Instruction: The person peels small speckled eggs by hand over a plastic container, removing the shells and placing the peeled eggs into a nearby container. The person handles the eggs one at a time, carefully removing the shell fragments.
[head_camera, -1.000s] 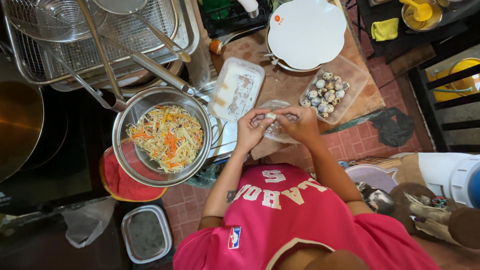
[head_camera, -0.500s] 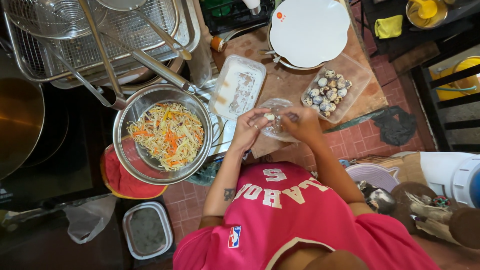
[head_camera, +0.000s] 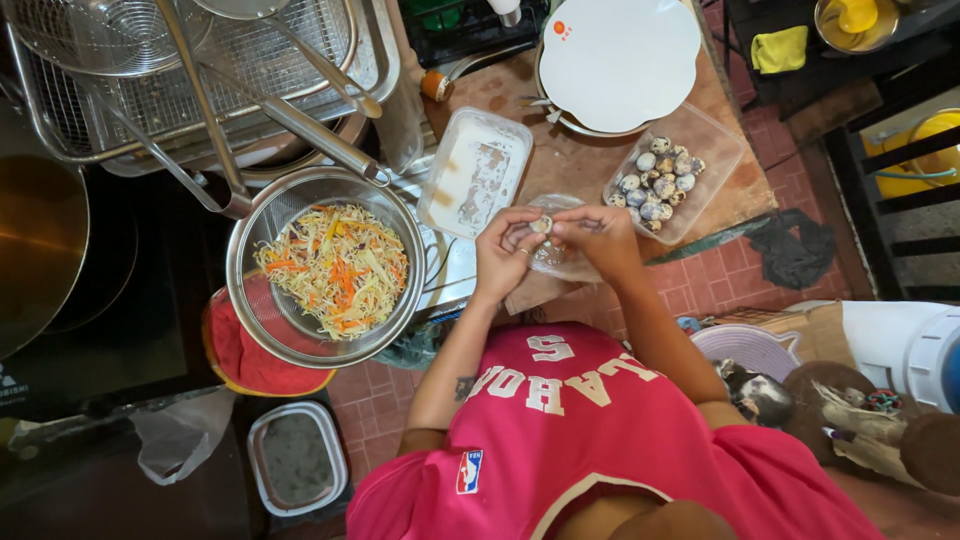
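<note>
Both hands, left hand (head_camera: 503, 255) & right hand (head_camera: 603, 238), pinch one small quail egg (head_camera: 541, 225) btwn fingertips over clear plastic bag (head_camera: 556, 258), prob. so shell bits drop in.

I count two hands, the left hand (head_camera: 505, 255) and the right hand (head_camera: 598, 238), with one small egg (head_camera: 542, 225) between their fingers. One clear tub (head_camera: 722, 158) holds about fifteen speckled eggs (head_camera: 659, 182). I see one strainer of shredded vegetables (head_camera: 325, 265), one smeared tub (head_camera: 474, 173), one white plate (head_camera: 618, 62), one red cloth (head_camera: 245, 365).
</note>
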